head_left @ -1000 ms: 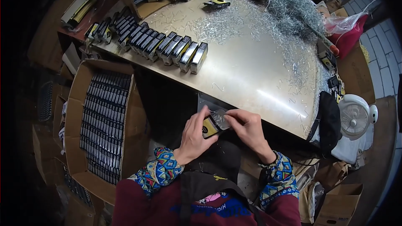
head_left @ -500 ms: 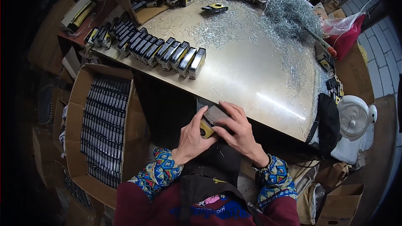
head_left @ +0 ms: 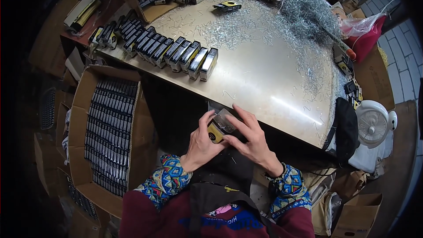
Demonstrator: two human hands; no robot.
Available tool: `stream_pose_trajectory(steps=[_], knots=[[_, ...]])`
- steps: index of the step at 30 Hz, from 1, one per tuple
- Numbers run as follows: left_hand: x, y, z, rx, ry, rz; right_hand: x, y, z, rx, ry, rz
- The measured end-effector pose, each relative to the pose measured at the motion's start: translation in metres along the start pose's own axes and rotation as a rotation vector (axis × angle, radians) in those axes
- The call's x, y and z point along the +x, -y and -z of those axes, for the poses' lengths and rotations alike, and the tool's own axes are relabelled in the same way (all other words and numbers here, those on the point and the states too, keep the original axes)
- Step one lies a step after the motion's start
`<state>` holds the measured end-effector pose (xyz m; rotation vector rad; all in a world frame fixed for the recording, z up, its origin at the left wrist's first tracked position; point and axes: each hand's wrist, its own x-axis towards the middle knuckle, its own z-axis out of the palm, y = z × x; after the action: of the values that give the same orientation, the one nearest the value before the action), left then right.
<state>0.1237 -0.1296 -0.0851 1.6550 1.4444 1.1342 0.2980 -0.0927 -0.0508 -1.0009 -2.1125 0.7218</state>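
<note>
In front of my body, just off the table's near edge, I hold a small yellow-and-black box (head_left: 215,132) between both hands. My left hand (head_left: 201,144) grips its left side, thumb along the upper edge. A clear plastic insert (head_left: 226,121) shows at the box's far end, partly covered by fingers. My right hand (head_left: 252,139) is closed around the right side, with its fingers on the clear plastic and its thumb by the box. One bent metal wire (head_left: 229,94) lies on the table just beyond my hands.
A row of similar boxes (head_left: 189,58) stands along the left table edge. At the far right of the table (head_left: 260,77) is a heap of bent wires (head_left: 308,15). Left of me, a cardboard carton (head_left: 136,136) holds packed rows of boxes. A white fan (head_left: 371,121) stands at right.
The right fingers have shifted and straightened slightly on the box's far end. More of the clear plastic shows between the hands.
</note>
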Motion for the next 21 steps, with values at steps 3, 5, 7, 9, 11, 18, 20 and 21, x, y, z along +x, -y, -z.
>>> stream_pose_trajectory(steps=[3,5,7,9,11,18,20,21], knots=[[-0.002,0.008,-0.001,0.059,0.035,-0.013,0.007,0.003,0.002,-0.055,0.087,0.020],[-0.003,0.006,-0.001,0.045,0.017,-0.012,0.004,-0.003,-0.003,0.023,0.039,0.010],[-0.001,0.004,0.000,0.032,-0.004,-0.009,0.003,-0.003,-0.003,0.102,-0.007,0.002],[0.003,0.003,0.002,0.057,-0.017,-0.098,0.007,0.006,0.003,-0.067,-0.004,0.016],[0.002,0.005,0.002,0.061,-0.003,-0.099,0.006,0.000,0.000,-0.046,0.015,0.040],[0.002,-0.003,0.002,-0.021,-0.007,-0.015,-0.011,0.001,-0.008,0.006,-0.107,-0.008],[0.004,-0.001,0.000,0.019,-0.009,-0.129,-0.013,0.002,-0.018,0.068,-0.078,-0.009],[0.003,0.003,-0.002,0.060,0.007,-0.127,-0.013,0.007,-0.022,0.149,-0.127,-0.094]])
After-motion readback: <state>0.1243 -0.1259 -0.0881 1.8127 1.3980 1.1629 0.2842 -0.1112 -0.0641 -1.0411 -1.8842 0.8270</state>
